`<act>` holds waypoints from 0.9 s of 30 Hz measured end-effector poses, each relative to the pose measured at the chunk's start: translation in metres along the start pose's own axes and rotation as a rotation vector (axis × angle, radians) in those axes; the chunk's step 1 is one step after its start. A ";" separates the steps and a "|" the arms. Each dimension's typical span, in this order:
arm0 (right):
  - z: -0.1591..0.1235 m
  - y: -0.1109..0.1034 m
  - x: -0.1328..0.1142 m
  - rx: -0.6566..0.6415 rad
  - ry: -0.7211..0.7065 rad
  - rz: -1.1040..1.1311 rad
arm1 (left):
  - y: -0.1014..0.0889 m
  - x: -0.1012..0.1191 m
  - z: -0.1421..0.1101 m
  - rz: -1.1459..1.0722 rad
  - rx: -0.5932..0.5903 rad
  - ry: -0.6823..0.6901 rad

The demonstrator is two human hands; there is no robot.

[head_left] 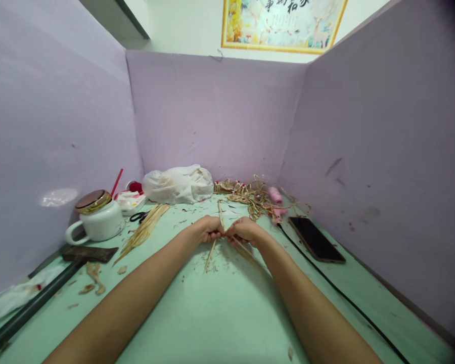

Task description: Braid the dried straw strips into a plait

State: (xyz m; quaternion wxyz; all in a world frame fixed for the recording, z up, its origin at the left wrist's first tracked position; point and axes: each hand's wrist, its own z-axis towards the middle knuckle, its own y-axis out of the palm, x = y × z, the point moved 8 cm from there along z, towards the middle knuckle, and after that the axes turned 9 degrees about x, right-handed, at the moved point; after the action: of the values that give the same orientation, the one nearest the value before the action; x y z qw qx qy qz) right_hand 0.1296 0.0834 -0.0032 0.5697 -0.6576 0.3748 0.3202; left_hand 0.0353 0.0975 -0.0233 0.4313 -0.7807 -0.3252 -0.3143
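Observation:
My left hand point(209, 229) and my right hand point(244, 231) meet above the middle of the green table, both with fingers pinched. Between them run thin straw strands point(210, 258). One end rises past the fingertips toward the back, and loose ends hang below the hands and under my right wrist. The exact spot where the strands cross is covered by my fingers. Left of my left forearm lies a flat bundle of dry straw point(146, 230), beside black-handled scissors point(138, 217).
At left are a lidded white mug point(102, 222), a hammer-like tool point(87, 255) and a tissue pack point(131, 200). Behind lie a white plastic bag point(178, 184), tangled straw cord point(256, 197) and pink thread point(275, 195). A phone point(316, 239) and black cable point(326, 283) are right.

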 end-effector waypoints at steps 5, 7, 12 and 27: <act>-0.003 0.002 -0.006 0.015 -0.030 -0.004 | 0.001 -0.009 0.000 -0.129 -0.050 -0.100; -0.003 0.002 -0.006 0.019 -0.033 -0.044 | 0.002 -0.012 0.001 -0.160 -0.061 -0.124; -0.002 0.006 -0.009 0.051 -0.090 -0.172 | -0.001 -0.017 0.004 -0.177 -0.022 -0.134; -0.003 0.009 0.001 0.053 0.130 0.169 | 0.001 -0.019 0.008 -0.281 -0.214 -0.121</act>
State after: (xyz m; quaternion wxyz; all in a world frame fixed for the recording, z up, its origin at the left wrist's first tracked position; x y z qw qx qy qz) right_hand 0.1227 0.0800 -0.0080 0.5322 -0.6279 0.4734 0.3138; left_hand 0.0260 0.0997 -0.0421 0.2773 -0.7864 -0.4213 -0.3566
